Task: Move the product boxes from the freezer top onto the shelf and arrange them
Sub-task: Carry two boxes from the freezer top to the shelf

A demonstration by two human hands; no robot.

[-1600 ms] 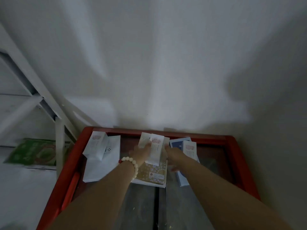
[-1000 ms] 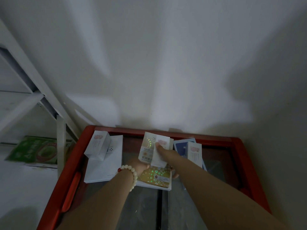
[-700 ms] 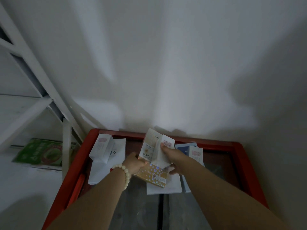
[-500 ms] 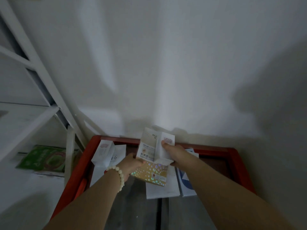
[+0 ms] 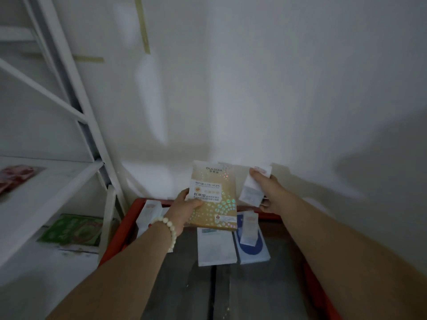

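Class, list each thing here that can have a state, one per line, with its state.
gold box: held above the freezer by the left hand.
small white box: held up by the right hand.
flat white box: lying on the freezer.
blue box: lying on the freezer, narrow white box on top.
green packet: lying on the lower shelf.
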